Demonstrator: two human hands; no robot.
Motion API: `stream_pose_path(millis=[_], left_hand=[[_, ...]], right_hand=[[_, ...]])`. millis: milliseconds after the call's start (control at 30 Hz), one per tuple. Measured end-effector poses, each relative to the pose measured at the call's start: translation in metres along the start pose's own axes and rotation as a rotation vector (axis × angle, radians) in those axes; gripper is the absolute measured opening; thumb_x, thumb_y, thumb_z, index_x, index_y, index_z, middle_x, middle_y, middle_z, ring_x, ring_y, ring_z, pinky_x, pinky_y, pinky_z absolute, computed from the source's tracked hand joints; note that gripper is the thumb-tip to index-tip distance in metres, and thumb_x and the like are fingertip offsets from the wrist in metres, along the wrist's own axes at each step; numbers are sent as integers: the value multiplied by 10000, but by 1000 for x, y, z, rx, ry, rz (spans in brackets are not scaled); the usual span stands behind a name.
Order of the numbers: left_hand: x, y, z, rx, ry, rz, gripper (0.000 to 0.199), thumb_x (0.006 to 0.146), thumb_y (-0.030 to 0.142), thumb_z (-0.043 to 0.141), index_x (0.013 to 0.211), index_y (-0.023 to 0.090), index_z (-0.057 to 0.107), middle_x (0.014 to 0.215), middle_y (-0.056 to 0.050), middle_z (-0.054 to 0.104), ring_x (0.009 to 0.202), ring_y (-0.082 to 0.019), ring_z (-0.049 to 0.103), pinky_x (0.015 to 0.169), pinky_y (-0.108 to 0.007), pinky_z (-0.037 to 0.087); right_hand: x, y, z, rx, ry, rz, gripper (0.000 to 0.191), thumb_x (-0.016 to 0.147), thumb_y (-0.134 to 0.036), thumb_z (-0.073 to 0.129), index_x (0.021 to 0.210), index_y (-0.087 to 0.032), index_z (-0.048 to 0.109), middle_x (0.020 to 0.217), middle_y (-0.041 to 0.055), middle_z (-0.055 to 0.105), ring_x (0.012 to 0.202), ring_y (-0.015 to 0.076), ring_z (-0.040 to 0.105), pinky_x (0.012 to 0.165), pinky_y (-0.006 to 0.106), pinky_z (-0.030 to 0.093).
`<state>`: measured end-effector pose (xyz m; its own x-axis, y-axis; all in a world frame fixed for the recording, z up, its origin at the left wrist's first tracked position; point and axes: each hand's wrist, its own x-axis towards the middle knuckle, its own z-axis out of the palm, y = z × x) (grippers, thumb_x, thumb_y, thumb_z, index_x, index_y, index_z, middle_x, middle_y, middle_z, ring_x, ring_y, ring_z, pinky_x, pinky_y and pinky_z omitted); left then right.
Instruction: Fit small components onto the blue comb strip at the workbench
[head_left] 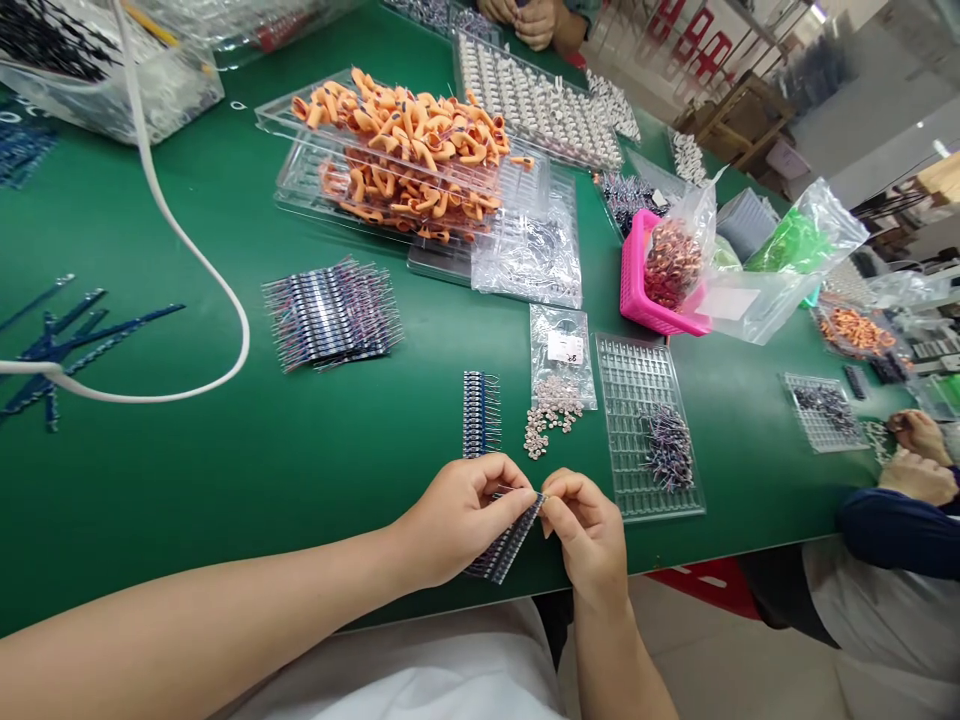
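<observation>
At the near edge of the green table (337, 450), my left hand (472, 515) pinches a strip of small circuit boards (506, 550) between thumb and fingers. My right hand (589, 525) touches the strip's upper right end, its thumb and fingers pressed together; whatever it grips is too small to make out. A second board strip (476, 415) lies flat just beyond my left hand. Small round pale parts (541, 425) spill from a clear labelled bag (562, 330). To the right, a clear ribbed tray (626, 440) holds a pile of wired pieces (669, 450).
A stack of wired boards (334, 312) sits left of centre, near a white cable (180, 225). Trays of orange parts (420, 130) stand behind, with a pink basket (636, 280) at right. Other people's hands (919, 460) are at far right and another person's (532, 20) at the top.
</observation>
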<state>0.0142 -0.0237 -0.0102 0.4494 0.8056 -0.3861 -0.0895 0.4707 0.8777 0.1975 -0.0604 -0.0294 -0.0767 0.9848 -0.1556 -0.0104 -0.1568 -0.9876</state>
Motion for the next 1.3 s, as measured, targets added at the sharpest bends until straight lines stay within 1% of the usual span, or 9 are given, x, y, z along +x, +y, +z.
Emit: stream_pose_path(millis=[233, 700, 1033, 1300], left_hand=[[-1, -1, 0, -8, -4, 11, 212, 841, 352, 634, 764, 155, 622, 666, 24, 563, 606, -122, 481, 568, -244, 387], [1, -3, -1, -9, -5, 14, 203, 837, 344, 640, 773, 152, 632, 691, 11, 595, 628, -128, 507, 585, -247, 408], [1, -1, -1, -22, -11, 7, 200, 840, 340, 645, 756, 160, 623, 659, 24, 577, 598, -117, 484, 561, -238, 393], [1, -1, 0, -17, -8, 2, 201, 836, 345, 646, 764, 158, 628, 675, 17, 594, 610, -121, 500, 574, -241, 406]], right_hand=[[0, 2, -1, 39, -8, 1, 81, 931, -274, 666, 878, -213, 664, 815, -11, 554, 609, 82, 496, 534, 206, 396], [-1, 3, -1, 41, 3, 0, 70, 927, -272, 674, 889, -212, 673, 820, -7, 571, 630, 85, 514, 543, 192, 413], [-1, 3, -1, 51, 1, -5, 64, 933, -267, 663, 890, -220, 672, 814, -7, 574, 625, 95, 519, 551, 206, 423], [-1, 2, 0, 43, 4, -11, 75, 926, -273, 666, 882, -213, 670, 815, -3, 563, 618, 97, 512, 544, 215, 415]])
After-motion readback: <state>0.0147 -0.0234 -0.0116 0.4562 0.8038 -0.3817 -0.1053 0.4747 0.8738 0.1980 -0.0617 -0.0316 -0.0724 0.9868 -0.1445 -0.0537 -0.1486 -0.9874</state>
